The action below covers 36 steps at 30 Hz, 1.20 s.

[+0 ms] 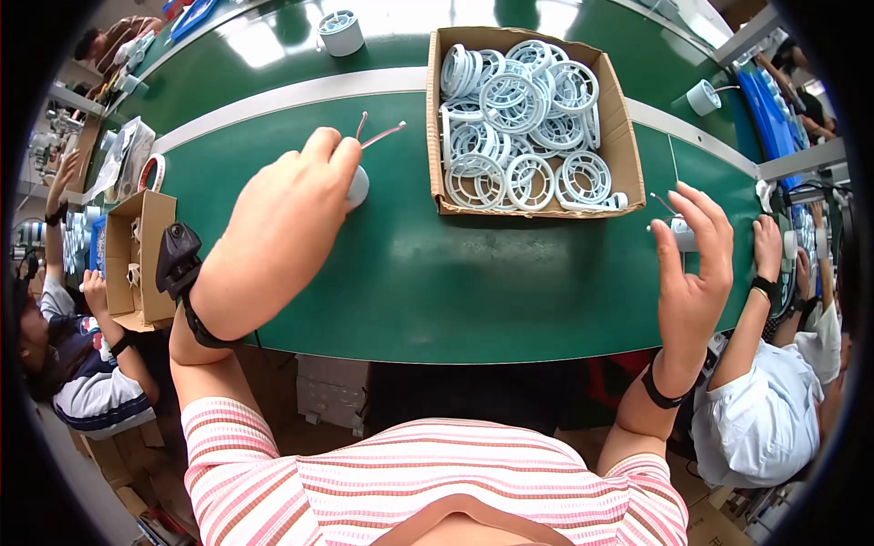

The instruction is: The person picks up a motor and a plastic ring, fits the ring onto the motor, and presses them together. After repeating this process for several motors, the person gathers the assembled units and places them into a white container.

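Observation:
At the left of the green table, my left hand [291, 205] is closed, palm down, round a small white cylindrical part [359, 188]. Two thin reddish wires [382, 135] stick out beyond its fingers; most of the part is hidden by the hand. On the right, my right hand [696, 255] has its thumb and fingers apart. Just behind that hand's gap shows another white cylindrical part [682, 235] with thin wires; whether the fingers touch it is hard to see. Between the hands, farther off, stands an open cardboard box [537, 217] full of pale blue plastic rings [514, 102].
A white cylinder [340, 35] stands beyond the pale strip, and another [703, 97] with a wire lies at the far right. A cardboard box [157, 237] sits at the left edge. Co-workers sit at both sides; one's hand [767, 247] rests by the table's right end.

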Available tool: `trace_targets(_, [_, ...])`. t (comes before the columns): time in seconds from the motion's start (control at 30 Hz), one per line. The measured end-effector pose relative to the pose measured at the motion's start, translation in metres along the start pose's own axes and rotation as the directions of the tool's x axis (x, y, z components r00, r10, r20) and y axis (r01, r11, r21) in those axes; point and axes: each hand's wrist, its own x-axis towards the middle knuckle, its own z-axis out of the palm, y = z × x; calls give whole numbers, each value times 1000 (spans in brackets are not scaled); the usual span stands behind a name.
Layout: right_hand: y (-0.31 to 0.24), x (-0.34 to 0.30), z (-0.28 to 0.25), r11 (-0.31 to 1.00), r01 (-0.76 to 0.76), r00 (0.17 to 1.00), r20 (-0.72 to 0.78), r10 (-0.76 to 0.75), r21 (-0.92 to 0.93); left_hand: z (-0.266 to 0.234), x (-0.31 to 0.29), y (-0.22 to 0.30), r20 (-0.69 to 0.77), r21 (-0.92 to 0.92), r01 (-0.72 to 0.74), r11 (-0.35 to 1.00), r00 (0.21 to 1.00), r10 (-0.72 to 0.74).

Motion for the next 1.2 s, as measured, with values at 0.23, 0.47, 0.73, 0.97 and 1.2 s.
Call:
trace_targets(0.23, [-16, 76, 51, 935, 341, 928, 128, -351, 96, -19, -23, 45, 147, -193, -108, 975, 980, 137])
trace_targets(0.47, [-24, 123, 113, 858, 511, 859, 4, -512, 56, -13, -17, 39, -61, -95, -607, 789, 795, 604])
trace_targets(0.73, [-47, 100, 65, 899, 404, 902, 89, -422, 170, 12, -10, 36, -118, -282, -583, 762, 809, 576])
trace_targets(0.97, [-65, -3, 11, 903, 288, 890, 259, -375, 318, 32, -8, 43, -212, -534, -497, 684, 862, 460])
trace_targets(1.2, [-31, -55, 30, 950, 173, 881, 390, -267, 260, 21, -1, 52, 190, -799, -43, 600, 928, 319])
